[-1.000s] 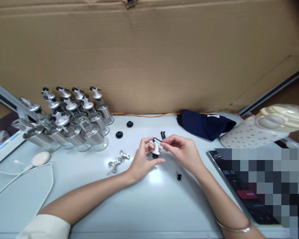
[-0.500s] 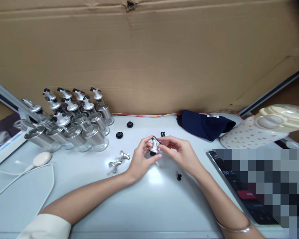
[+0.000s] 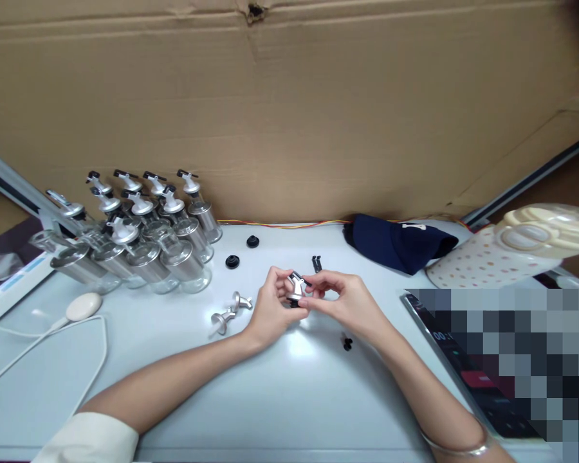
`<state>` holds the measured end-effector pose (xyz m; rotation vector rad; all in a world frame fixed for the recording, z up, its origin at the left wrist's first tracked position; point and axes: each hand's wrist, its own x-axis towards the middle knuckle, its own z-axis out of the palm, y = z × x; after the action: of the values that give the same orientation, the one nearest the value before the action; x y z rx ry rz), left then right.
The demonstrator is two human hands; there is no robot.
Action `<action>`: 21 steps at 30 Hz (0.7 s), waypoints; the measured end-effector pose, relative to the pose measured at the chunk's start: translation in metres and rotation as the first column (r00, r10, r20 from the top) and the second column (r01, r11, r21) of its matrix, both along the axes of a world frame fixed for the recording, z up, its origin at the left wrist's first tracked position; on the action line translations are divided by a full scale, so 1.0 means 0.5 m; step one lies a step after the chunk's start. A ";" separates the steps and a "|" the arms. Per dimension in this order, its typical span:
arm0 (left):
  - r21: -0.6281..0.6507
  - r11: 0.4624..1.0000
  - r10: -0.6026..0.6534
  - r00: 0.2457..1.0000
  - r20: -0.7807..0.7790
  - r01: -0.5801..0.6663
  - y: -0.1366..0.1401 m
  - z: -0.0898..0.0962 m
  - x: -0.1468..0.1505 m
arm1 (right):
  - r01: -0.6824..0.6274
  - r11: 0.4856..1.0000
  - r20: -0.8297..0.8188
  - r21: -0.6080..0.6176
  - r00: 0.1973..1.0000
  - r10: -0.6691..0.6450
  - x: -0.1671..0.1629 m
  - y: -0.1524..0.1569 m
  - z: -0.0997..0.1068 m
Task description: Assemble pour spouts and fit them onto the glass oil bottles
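Note:
Between my two hands, above the table, is a silver pour spout (image 3: 296,285) with a black flip lid and a black stopper underneath. My left hand (image 3: 273,305) wraps its base from the left. Thumb and fingers of my right hand (image 3: 340,292) pinch it from the right, near the lid and the flange. Two more silver spouts (image 3: 222,319) without lids lie left of my left hand. Black rubber stoppers (image 3: 232,262) sit farther back. Small black lids (image 3: 316,263) lie behind my right hand, and small black parts (image 3: 348,344) lie in front of it.
Glass bottles with steel sleeves (image 3: 186,263), several topped with spouts, crowd the left back. A white cable with a round puck (image 3: 83,307) lies at left. A navy cap (image 3: 395,241), a dotted tumbler (image 3: 482,257) and a dark tablet-like device (image 3: 468,366) occupy the right. Cardboard (image 3: 289,116) walls the back.
The lid on the spout has tipped from steep to flatter. My right fingers have shifted down and closer around the spout, and the view has moved slightly.

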<state>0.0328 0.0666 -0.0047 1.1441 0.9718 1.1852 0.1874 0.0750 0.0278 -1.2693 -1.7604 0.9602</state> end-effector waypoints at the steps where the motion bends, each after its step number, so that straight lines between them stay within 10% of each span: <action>1: -0.005 1.000 -0.007 1.000 -0.005 0.007 0.000 0.000 -0.001 | 0.009 1.000 0.004 -0.008 1.000 -0.009 0.000 -0.001 -0.001; 21: 0.221 0.975 -0.030 0.999 -0.034 0.037 -0.015 -0.006 0.002 | 0.061 0.997 -0.166 0.044 0.985 -0.053 0.015 0.006 0.004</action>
<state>0.0338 0.0593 -0.0079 1.3526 0.8547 1.2755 0.1948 0.0781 0.0297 -1.1688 -1.6025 0.9556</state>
